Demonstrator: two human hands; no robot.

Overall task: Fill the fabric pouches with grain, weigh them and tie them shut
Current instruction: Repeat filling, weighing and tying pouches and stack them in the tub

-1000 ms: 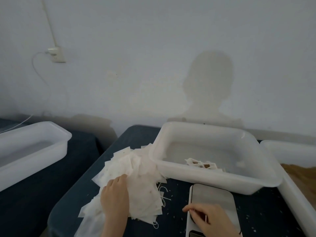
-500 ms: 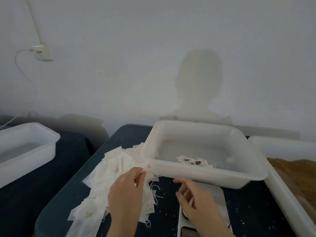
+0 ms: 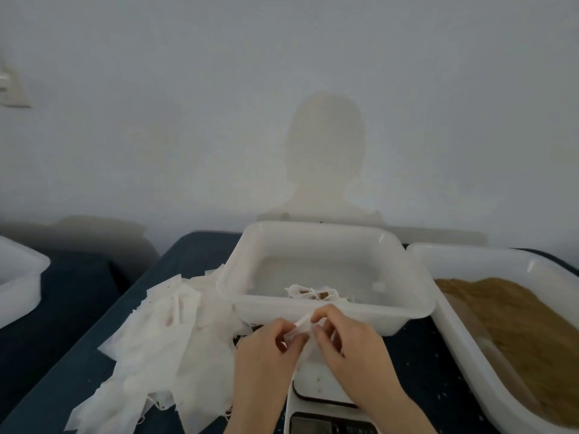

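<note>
Both hands meet over the scale (image 3: 326, 399), just in front of the middle tub (image 3: 326, 311): the left hand (image 3: 266, 352) and right hand (image 3: 347, 346) each pinch an edge of one empty pouch (image 3: 297, 332) between thumb and fingertips. It looks thin, limp and almost weightless — likely to fold or cling shut, so the grip belongs at the mouth's two lips, teased apart. Spare pouches (image 3: 163, 339) lie heaped on the surface (image 3: 423, 364) at left; grain (image 3: 513, 314) waits in the right-hand tub — near.

hands (image 3: 308, 346) hide most of the scale (image 3: 326, 399).
</note>
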